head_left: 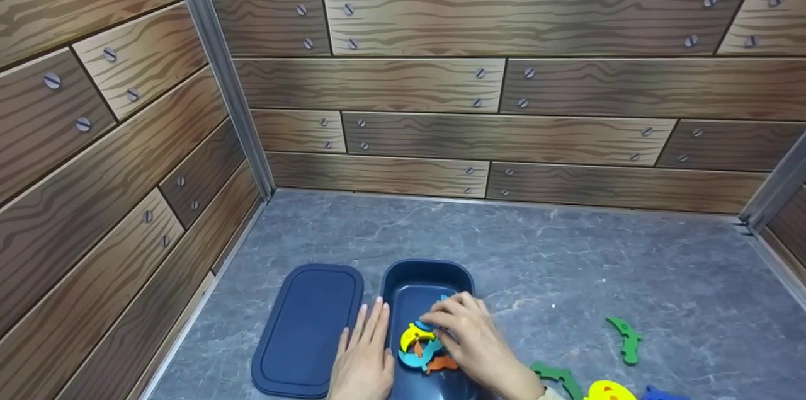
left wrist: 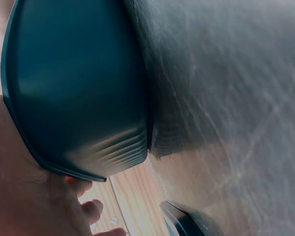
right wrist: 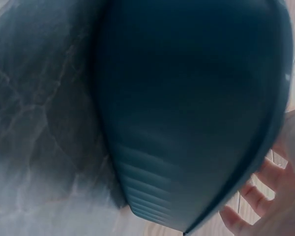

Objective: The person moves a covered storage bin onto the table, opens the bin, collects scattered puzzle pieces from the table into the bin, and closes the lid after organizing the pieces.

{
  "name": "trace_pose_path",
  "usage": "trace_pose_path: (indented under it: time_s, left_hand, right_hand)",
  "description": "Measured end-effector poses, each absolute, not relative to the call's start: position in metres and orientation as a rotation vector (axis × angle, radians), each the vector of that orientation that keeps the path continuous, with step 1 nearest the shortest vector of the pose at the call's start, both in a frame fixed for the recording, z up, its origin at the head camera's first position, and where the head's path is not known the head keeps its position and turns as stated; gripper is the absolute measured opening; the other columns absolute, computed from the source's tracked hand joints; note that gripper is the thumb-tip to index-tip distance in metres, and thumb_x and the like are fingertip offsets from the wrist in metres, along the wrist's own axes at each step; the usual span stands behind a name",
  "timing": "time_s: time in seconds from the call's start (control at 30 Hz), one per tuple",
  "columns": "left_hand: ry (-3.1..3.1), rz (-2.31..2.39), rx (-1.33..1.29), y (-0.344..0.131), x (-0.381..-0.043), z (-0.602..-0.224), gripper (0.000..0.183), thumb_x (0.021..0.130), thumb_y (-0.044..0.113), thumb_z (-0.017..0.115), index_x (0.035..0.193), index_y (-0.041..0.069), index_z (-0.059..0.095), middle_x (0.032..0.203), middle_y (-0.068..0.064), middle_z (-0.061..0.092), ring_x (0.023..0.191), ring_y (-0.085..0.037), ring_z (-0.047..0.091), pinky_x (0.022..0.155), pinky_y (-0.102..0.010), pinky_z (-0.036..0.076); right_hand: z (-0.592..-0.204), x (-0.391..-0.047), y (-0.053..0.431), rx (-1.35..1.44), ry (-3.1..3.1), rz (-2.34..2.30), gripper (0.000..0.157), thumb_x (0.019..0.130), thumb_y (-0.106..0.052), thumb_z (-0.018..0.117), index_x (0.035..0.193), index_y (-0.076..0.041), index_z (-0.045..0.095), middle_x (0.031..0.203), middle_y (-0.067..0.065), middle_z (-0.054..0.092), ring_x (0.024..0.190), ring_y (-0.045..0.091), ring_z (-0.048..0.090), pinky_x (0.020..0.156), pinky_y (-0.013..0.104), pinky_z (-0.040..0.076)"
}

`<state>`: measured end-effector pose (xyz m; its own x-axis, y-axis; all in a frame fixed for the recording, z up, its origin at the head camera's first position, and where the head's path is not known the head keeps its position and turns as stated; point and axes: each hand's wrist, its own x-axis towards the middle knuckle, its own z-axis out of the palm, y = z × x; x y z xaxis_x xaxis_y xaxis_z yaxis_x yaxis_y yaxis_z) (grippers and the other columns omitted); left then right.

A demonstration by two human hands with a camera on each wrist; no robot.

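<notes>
The left hand (head_left: pixel 365 353) lies straight-fingered along the left side of the dark box (head_left: pixel 428 273), inside which the right hand (head_left: pixel 465 331), fingers bent, covers a blue piece (head_left: pixel 424 326), whether pinching I cannot tell.

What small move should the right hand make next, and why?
Perhaps the right hand should settle the blue piece inside the box: its fingertips are at that piece, beside the yellow piece lying inside, though a firm pinch is hard to confirm. The left hand at the box's left edge could help steady it.
</notes>
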<state>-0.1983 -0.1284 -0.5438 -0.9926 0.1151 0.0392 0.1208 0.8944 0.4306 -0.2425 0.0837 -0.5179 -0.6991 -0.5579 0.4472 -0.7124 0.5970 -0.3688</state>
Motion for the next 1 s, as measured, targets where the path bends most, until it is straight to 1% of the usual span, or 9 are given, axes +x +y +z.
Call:
trace_pose_path:
  time_s: [0.17, 0.47, 0.57, 0.67, 0.73, 0.83, 1.0]
  left_hand:
    - [-3.049, -0.696, -0.196, -0.128, -0.199, -0.543, 0.064, 0.092, 0.022, 0.049, 0.150, 0.019, 0.023, 0.155, 0.007, 0.013, 0.141, -0.023, 0.012, 0.107, -0.059, 0.016]
    - [-3.052, -0.666, -0.204, -0.130, -0.200, -0.543, 0.063, 0.093, 0.023, 0.049, 0.150, 0.018, 0.023, 0.155, 0.006, 0.014, 0.141, -0.023, 0.013, 0.108, -0.058, 0.016]
    - [-3.043, -0.664, -0.214, -0.130, -0.200, -0.543, 0.064, 0.093, 0.023, 0.049, 0.150, 0.018, 0.023, 0.155, 0.006, 0.014, 0.141, -0.023, 0.013, 0.108, -0.059, 0.016]
    - [-3.027, -0.665, -0.217, -0.130, -0.199, -0.544, 0.063, 0.093, 0.023, 0.049, 0.150, 0.018, 0.023, 0.155, 0.006, 0.014, 0.141, -0.023, 0.014, 0.107, -0.060, 0.016]
    - [-3.023, -0.670, -0.218, -0.130, -0.199, -0.545, 0.063, 0.093, 0.023, 0.049, 0.150, 0.018, 0.024, 0.155, 0.006, 0.014, 0.141, -0.023, 0.014, 0.107, -0.060, 0.017]
    - [-3.031, -0.677, -0.205, -0.129, -0.199, -0.545, 0.063, 0.093, 0.023, 0.049, 0.150, 0.018, 0.023, 0.155, 0.007, 0.014, 0.141, -0.023, 0.014, 0.107, -0.060, 0.016]
    - [-3.053, -0.677, -0.177, -0.128, -0.200, -0.544, 0.064, 0.092, 0.024, 0.050, 0.150, 0.019, 0.023, 0.155, 0.007, 0.014, 0.141, -0.022, 0.013, 0.107, -0.060, 0.016]
  right_hand:
    - [-0.523, -0.244, 0.081, 1.042, -2.561, 0.762, 0.029, 0.084, -0.012, 0.069, 0.106, -0.031, 0.071, 0.102, -0.016, 0.060, 0.094, 0.010, 0.048, 0.077, 0.042, 0.041]
    - [-0.522, -0.243, 0.077, 1.025, -2.594, 0.785, 0.027, 0.086, -0.014, 0.067, 0.107, -0.032, 0.070, 0.103, -0.018, 0.059, 0.094, 0.008, 0.047, 0.079, 0.040, 0.040]
    - [-0.523, -0.241, 0.076, 1.040, -2.585, 0.801, 0.031, 0.084, -0.017, 0.069, 0.110, -0.033, 0.068, 0.108, -0.017, 0.058, 0.098, 0.010, 0.048, 0.082, 0.044, 0.041]
    - [-0.522, -0.239, 0.075, 1.057, -2.578, 0.816, 0.036, 0.083, -0.019, 0.071, 0.115, -0.035, 0.065, 0.118, -0.013, 0.056, 0.105, 0.013, 0.048, 0.084, 0.051, 0.041]
    - [-0.521, -0.238, 0.077, 1.056, -2.584, 0.820, 0.039, 0.083, -0.021, 0.071, 0.118, -0.036, 0.063, 0.123, -0.011, 0.054, 0.109, 0.016, 0.047, 0.085, 0.053, 0.041]
    - [-0.520, -0.238, 0.081, 1.046, -2.587, 0.844, 0.038, 0.084, -0.024, 0.070, 0.119, -0.034, 0.062, 0.127, -0.008, 0.053, 0.112, 0.018, 0.047, 0.085, 0.053, 0.041]
    - [-0.516, -0.237, 0.093, 1.004, -2.594, 0.881, 0.033, 0.088, -0.037, 0.062, 0.121, -0.032, 0.062, 0.128, -0.007, 0.053, 0.113, 0.018, 0.046, 0.086, 0.052, 0.041]
